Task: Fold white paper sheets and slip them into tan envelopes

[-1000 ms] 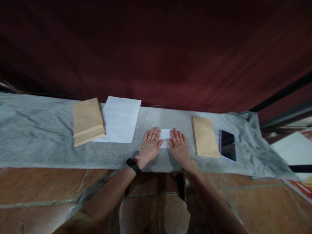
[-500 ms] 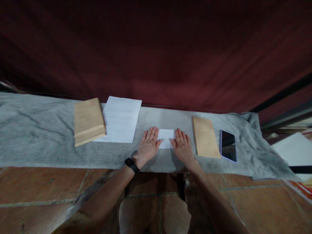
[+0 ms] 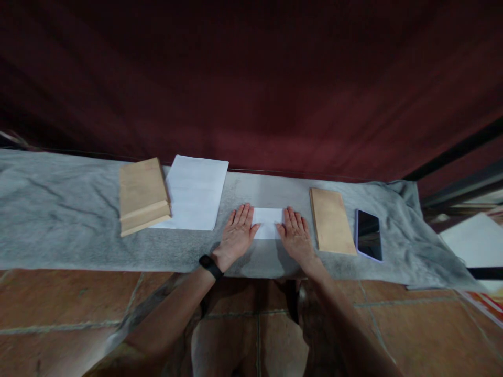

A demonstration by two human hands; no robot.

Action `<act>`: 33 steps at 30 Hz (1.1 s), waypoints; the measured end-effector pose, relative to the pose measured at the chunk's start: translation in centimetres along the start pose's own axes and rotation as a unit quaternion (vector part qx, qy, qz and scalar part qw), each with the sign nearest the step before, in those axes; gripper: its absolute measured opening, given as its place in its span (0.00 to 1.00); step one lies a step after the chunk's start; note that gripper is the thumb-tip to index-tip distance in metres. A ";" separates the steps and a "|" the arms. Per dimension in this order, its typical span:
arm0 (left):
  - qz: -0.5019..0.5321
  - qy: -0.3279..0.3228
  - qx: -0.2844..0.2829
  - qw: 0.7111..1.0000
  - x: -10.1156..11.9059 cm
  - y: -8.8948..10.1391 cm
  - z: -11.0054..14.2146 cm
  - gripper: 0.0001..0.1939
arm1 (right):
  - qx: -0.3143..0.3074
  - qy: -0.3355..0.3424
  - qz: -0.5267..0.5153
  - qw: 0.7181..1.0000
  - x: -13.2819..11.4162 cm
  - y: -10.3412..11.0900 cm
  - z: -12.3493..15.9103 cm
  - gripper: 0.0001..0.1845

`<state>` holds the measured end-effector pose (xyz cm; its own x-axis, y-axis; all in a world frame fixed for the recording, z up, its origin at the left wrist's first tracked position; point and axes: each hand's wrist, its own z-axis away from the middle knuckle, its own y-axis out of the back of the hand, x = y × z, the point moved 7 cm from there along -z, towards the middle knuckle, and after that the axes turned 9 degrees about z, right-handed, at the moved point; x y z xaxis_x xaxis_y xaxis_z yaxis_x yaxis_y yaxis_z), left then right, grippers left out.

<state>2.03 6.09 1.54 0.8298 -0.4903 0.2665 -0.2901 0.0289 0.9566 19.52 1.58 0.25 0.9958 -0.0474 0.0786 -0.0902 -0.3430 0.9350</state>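
A small folded white paper (image 3: 268,215) lies flat on the grey cloth in front of me. My left hand (image 3: 237,231) rests palm down over its left end, fingers stretched out and the thumb pointing inward on the sheet. At the other end lies my right hand (image 3: 295,233), also flat, with its thumb on the paper. Both hands are open and hide the paper's two sides. To the right of my right hand is a stack of brown envelopes (image 3: 332,222).
Left of my hands, a stack of white sheets (image 3: 197,192) lies partly under another pile of brown envelopes (image 3: 142,189). A phone (image 3: 368,235) lies at the right. The grey cloth (image 3: 58,214) covers a narrow bench against a dark red surface (image 3: 251,94); tiled floor (image 3: 424,324) lies below.
My hands have slid slightly apart, so a little more of the white paper shows between them. The other things have not moved.
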 end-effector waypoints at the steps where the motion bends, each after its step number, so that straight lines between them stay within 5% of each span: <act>1: -0.001 0.000 0.001 1.000 0.0 0.0 0.0 0.32 | 0.000 0.000 0.000 1.000 0.0 0.0 0.0 0.33; 20: 0.019 0.004 0.016 1.000 0.5 0.6 -0.2 0.32 | -0.021 -0.027 -0.019 0.999 0.4 0.0 -0.3 0.33; 33: 0.052 -0.057 -0.001 0.997 3.1 -0.7 -0.3 0.29 | -0.059 0.014 -0.058 0.996 -2.4 0.5 -0.9 0.31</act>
<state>4.95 4.84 1.76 0.7356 -0.5800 0.3500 -0.3714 0.0867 0.9244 17.07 2.35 0.88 0.9996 0.0122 -0.0241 0.0263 -0.2319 0.9724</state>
